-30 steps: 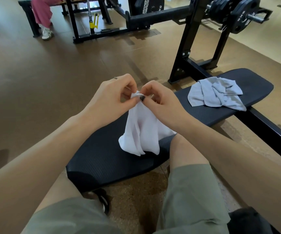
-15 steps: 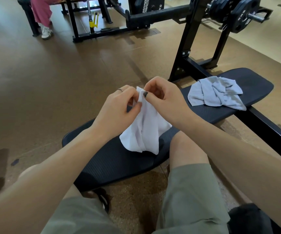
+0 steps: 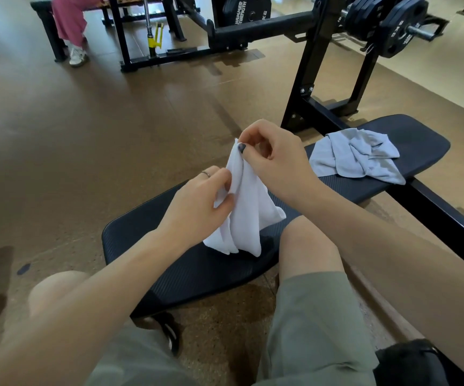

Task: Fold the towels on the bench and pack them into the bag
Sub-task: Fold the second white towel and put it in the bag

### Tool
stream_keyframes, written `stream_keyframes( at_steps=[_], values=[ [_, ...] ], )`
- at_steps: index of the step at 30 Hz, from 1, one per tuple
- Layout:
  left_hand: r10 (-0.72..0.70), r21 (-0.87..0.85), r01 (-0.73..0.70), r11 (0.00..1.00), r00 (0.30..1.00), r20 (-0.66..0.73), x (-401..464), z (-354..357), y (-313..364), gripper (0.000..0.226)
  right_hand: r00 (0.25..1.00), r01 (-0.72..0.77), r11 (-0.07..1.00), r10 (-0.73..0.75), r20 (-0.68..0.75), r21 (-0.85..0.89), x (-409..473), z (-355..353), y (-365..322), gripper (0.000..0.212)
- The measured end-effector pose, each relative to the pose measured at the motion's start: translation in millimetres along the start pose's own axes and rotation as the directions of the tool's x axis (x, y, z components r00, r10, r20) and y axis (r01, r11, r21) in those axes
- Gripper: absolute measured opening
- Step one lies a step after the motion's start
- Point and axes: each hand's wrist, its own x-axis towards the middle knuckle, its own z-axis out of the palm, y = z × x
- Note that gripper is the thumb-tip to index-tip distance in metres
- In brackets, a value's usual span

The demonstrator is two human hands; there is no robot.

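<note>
Seated at a gym bench serving as the table (image 3: 169, 263), a person's right hand (image 3: 275, 160) is pinching a white towel (image 3: 246, 215) by its corner, the left hand (image 3: 197, 207) gripping its edge, folding barely begun, while a crumpled grey towel (image 3: 356, 157) is waiting untouched farther along.

Two towels: one white towel (image 3: 243, 207), one grey towel (image 3: 356, 156). One padded bench (image 3: 192, 263). Two hands: left hand (image 3: 197, 201), right hand (image 3: 275, 160). One ring (image 3: 205, 174), worn on the left hand. Two bare knees: left knee (image 3: 55, 291), right knee (image 3: 306, 243). One stack of weight plates (image 3: 384, 20) on a rack, exact plate number not countable. One seated person in pink trousers (image 3: 68, 19) in the background, with one white shoe (image 3: 77, 55) visible. One yellow clamp (image 3: 155, 40).
</note>
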Motion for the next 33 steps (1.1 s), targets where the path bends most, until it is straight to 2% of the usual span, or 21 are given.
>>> stream_keyframes(
  at_steps=[4,9,13,18,23,27,30,33],
  values=[
    [-0.090,0.177,0.070,0.982,0.990,0.108,-15,17,-18,0.019,0.998,-0.014,1.000,0.015,-0.065,0.009,5,-4,-2,0.011],
    [-0.253,0.210,0.227,0.951,0.961,0.109,-29,32,-37,0.014,0.990,-0.037,0.999,0.042,-0.133,0.037,9,-6,-2,0.021],
    [-0.267,0.306,0.223,0.926,0.958,0.108,-40,28,-54,0.007,0.982,-0.080,0.997,0.077,-0.170,-0.006,15,-15,10,0.030],
    [-0.169,0.404,0.107,0.908,0.978,0.121,-42,2,-73,0.011,0.969,-0.177,0.978,0.153,-0.192,-0.111,20,-25,33,0.030],
    [-0.144,0.341,0.100,0.935,0.984,0.106,-33,-26,-75,0.014,0.934,-0.328,0.943,0.316,-0.164,-0.052,21,-32,49,0.027],
    [-0.050,0.327,0.030,0.945,0.997,0.052,-30,-46,-76,0.011,0.907,-0.387,0.920,0.392,-0.154,0.065,21,-32,54,0.023],
    [-0.082,0.258,0.089,0.962,0.996,-0.037,-21,-61,-81,0.011,0.909,-0.376,0.919,0.391,-0.143,0.123,23,-33,52,0.021],
    [-0.143,0.164,0.173,0.971,0.973,-0.181,-10,-77,-76,0.013,0.946,-0.304,0.951,0.309,-0.095,0.061,21,-38,49,0.017]
  ],
)
